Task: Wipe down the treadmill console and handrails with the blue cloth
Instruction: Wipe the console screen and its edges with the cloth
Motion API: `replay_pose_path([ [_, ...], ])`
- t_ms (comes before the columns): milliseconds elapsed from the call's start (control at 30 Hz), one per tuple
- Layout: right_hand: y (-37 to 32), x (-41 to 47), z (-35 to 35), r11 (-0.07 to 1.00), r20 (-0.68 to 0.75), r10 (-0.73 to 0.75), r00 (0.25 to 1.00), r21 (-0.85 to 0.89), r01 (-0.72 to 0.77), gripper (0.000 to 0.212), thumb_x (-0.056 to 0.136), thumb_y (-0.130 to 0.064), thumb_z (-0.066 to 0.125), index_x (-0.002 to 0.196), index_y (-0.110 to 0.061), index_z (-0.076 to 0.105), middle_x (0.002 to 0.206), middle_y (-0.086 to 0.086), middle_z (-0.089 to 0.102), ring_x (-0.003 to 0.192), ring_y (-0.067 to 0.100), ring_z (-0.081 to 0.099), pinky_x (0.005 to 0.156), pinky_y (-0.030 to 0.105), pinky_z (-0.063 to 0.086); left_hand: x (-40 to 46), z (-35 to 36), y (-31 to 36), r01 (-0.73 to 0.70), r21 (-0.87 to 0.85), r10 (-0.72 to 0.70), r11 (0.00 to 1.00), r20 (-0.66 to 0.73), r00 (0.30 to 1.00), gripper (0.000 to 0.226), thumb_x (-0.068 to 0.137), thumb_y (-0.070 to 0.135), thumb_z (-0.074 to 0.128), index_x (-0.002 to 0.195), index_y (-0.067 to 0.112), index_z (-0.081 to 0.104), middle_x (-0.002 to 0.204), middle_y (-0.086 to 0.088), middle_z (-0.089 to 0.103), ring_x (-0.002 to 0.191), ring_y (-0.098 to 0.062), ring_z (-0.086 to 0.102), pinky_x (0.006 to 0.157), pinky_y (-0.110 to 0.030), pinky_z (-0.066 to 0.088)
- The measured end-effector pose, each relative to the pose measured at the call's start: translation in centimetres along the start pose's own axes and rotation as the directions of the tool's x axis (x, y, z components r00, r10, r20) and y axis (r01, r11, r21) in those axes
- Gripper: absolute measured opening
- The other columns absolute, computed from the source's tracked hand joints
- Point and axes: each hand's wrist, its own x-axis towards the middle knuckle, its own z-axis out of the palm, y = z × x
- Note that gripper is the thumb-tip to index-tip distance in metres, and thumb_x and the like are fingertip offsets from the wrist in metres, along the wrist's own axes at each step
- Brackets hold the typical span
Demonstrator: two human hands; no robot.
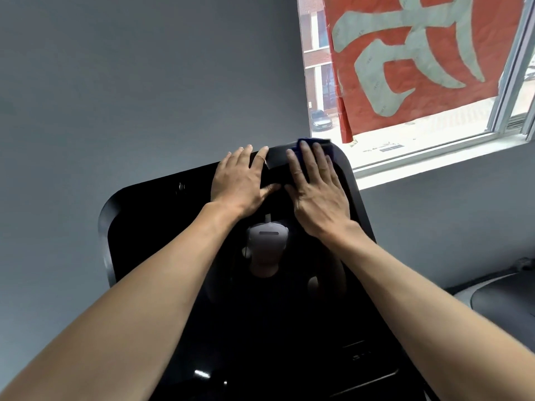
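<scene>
We see the treadmill console (162, 256), a glossy black panel with rounded corners, tilted up toward a grey wall (115, 82). The left hand (241, 182) lies flat on the upper part of the panel, fingers straight and slightly spread, their tips reaching the top edge; it holds nothing. The right hand (317, 192) lies just beside it, fingers likewise straight, pressing the blue cloth (311, 141) against the console's top right corner. Only a small dark-blue portion of the cloth shows beyond the fingertips; the rest is hidden under the palm. The dark surface mirrors a pale head-worn device (267, 237). Behind the console, at upper right, we note a window (434, 149) partly covered by a red sheet (362, 96) bearing one large pale brush-style character, which we cannot read. No legible brand or label appears on the console.
</scene>
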Motion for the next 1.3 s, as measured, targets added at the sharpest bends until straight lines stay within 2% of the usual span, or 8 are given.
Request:
replay_pose_path([
  [133,1.3,4.9,-1.7,0.950,0.138,-0.283,0.949,-0.095,0.297,0.062,0.101,-0.059,0.022,0.159,-0.038,0.016,0.167,-0.002,0.019,0.155,0.020,0.009,0.125,0.039,0.006,0.1,0.0,0.2,0.000,0.009,0.000,1.000,-0.001,1.000,0.087,0.095,0.064,0.050,0.160,0.018,0.014,0.166,-0.010,0.021,0.154,-0.025,0.018,0.126,-0.040,0.009],
  [233,2.6,4.9,-1.8,0.945,0.092,-0.301,0.949,-0.103,0.309,0.065,0.099,-0.066,0.024,0.156,-0.035,0.028,0.163,-0.001,0.028,0.152,0.023,0.018,0.122,0.039,0.015,0.1,0.0,0.0,0.002,-0.001,-0.002,1.000,-0.005,1.000,0.090,0.092,0.068,0.048,0.160,0.020,0.014,0.165,-0.009,0.023,0.153,-0.025,0.020,0.126,-0.041,0.011],
  [500,2.5,2.2,0.7,0.984,-0.060,0.162,0.985,-0.060,-0.166,0.081,0.094,-0.075,0.025,0.152,-0.017,0.032,0.161,0.017,0.025,0.148,0.035,0.022,0.116,0.045,0.018,0.0,0.2,0.1,0.010,0.015,-0.010,1.000,-0.016,1.000,0.091,0.092,0.071,0.045,0.160,0.021,0.013,0.165,-0.009,0.024,0.153,-0.025,0.019,0.126,-0.040,0.010],
  [600,1.6,1.5,0.8,0.942,-0.040,0.330,0.943,-0.045,-0.332,0.093,0.089,-0.080,0.009,0.155,-0.016,0.024,0.162,0.020,0.020,0.148,0.037,0.020,0.115,0.046,0.016,0.0,0.2,0.2,0.016,0.019,-0.016,1.000,-0.013,1.000,0.091,0.092,0.071,0.045,0.160,0.021,0.014,0.165,-0.011,0.024,0.153,-0.026,0.019,0.126,-0.040,0.010],
  [833,0.4,-1.8,1.3,0.823,-0.021,0.568,0.823,0.034,-0.567,0.098,0.090,-0.079,0.012,0.159,-0.010,0.011,0.157,0.028,0.022,0.143,0.041,0.028,0.113,0.051,0.027,0.1,0.0,0.4,0.020,0.017,-0.020,1.000,0.000,1.000,0.090,0.092,0.071,0.045,0.160,0.020,0.013,0.164,-0.010,0.025,0.153,-0.026,0.019,0.126,-0.040,0.010],
  [967,0.6,-4.6,1.4,0.843,-0.057,0.526,0.849,0.163,-0.512,0.088,0.097,-0.071,0.013,0.161,-0.010,0.005,0.165,0.023,0.010,0.152,0.036,0.013,0.122,0.048,0.016,0.1,0.0,0.3,0.019,0.019,-0.020,1.000,0.010,1.000,0.090,0.093,0.071,0.043,0.161,0.020,0.012,0.164,-0.009,0.024,0.153,-0.025,0.018,0.126,-0.040,0.009],
  [1100,2.3,-5.6,1.4,0.831,-0.091,0.436,0.896,0.422,-0.362,0.072,0.097,-0.027,0.037,0.161,-0.008,0.010,0.168,0.016,0.008,0.156,0.027,0.004,0.126,0.045,0.008,0.2,0.1,0.3,0.021,0.031,-0.021,0.999,0.010,1.000,0.090,0.092,0.072,0.043,0.160,0.021,0.012,0.164,-0.009,0.025,0.152,-0.025,0.019,0.126,-0.040,0.010],
  [1300,5.9,-0.1,0.2,0.833,-0.036,0.347,0.937,0.470,-0.291,0.065,0.102,-0.029,0.051,0.159,-0.021,0.021,0.158,0.005,0.038,0.141,0.028,0.040,0.114,0.042,0.037,0.2,0.3,0.3,0.023,0.054,-0.023,0.998,-0.004,1.000,0.091,0.092,0.073,0.041,0.160,0.021,0.012,0.163,-0.008,0.026,0.152,-0.025,0.021,0.126,-0.040,0.011],
])
